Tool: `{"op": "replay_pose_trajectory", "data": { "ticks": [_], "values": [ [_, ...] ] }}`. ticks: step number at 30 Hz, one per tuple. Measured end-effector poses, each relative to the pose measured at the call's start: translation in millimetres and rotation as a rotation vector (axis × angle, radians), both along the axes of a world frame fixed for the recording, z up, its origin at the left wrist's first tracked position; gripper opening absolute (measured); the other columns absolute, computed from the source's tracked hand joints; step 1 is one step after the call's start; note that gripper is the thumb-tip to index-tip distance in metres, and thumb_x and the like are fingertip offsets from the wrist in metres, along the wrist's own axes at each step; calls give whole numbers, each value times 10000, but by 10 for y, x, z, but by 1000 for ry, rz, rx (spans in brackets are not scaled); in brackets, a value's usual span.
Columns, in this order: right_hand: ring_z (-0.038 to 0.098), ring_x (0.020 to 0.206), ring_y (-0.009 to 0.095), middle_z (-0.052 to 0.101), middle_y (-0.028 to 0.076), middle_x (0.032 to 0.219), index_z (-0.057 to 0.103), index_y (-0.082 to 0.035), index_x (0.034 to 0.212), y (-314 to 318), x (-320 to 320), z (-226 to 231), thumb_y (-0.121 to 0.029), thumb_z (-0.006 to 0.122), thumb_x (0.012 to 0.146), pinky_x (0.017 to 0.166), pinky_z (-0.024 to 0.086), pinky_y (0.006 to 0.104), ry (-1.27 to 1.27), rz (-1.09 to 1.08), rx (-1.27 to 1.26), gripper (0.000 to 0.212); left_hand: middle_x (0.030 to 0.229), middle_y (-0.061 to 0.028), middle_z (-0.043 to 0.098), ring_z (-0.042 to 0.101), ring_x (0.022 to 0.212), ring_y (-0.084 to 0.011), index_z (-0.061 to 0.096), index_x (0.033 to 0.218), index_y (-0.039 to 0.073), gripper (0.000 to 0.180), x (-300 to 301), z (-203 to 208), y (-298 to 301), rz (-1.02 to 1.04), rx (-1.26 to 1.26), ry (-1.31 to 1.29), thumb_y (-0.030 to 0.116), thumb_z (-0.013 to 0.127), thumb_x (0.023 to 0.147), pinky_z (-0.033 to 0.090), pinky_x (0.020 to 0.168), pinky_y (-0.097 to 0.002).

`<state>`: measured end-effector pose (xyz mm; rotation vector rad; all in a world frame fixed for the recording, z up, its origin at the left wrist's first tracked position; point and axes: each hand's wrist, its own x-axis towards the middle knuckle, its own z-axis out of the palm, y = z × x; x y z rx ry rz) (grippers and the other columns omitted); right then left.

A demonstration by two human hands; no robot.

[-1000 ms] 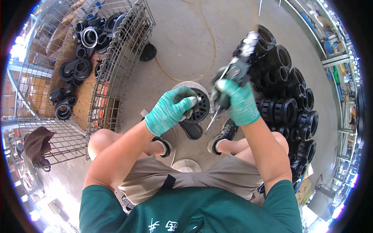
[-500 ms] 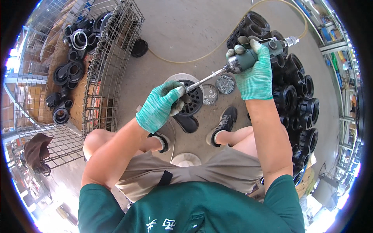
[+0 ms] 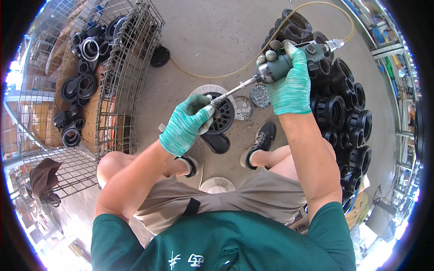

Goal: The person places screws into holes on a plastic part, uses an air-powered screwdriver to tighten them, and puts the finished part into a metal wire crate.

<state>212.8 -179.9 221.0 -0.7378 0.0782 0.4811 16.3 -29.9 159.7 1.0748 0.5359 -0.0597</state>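
Observation:
My right hand, in a green knit glove with grey fingers, grips a dark green air screwdriver. Its long silver shaft points down and left to my left hand. That hand wears a matching glove, and its thumb and fingers are closed around the shaft's tip. Whether a small fastener sits there is hidden. Just beyond the fingers, a black round part with many holes rests over a pale round rim. A black elongated piece extends from it toward me.
Two shallow round dishes, one with pale discs and one with small metal pieces, stand near the right shoe. Stacked black ring fittings rise at right. A wire cage holds black parts at left. A yellowish hose crosses the floor.
The air screwdriver and my right hand have shifted slightly left and up. My left hand stays closed at the tip, turned a little.

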Motion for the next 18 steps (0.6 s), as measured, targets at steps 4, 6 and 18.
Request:
{"op": "replay_pose_trajectory", "data": {
  "ticks": [4,6,18],
  "values": [
    [624,759,186,636,96,967,538,-48,1052,-24,18,-25,-160,623,951,761,554,417,-31,6,-28,173,895,-39,662,547,676,-64,613,1149,38,256,20,-59,-7,7,16,-1,200,692,967,438,576,-212],
    [626,769,188,638,95,979,532,-51,1059,-37,4,-33,-154,624,950,766,559,422,-54,20,-40,176,917,-26,663,558,736,-68,643,1127,10,244,26,-160,0,-7,323,-106,158,709,944,476,658,-225],
    [680,865,244,667,139,1065,555,-75,1191,-136,-239,-171,-33,667,896,797,589,400,-244,247,-255,318,802,-135,693,631,685,-194,707,1084,36,272,184,-456,-115,-395,1037,57,171,773,857,529,684,-331]
  ]
}}
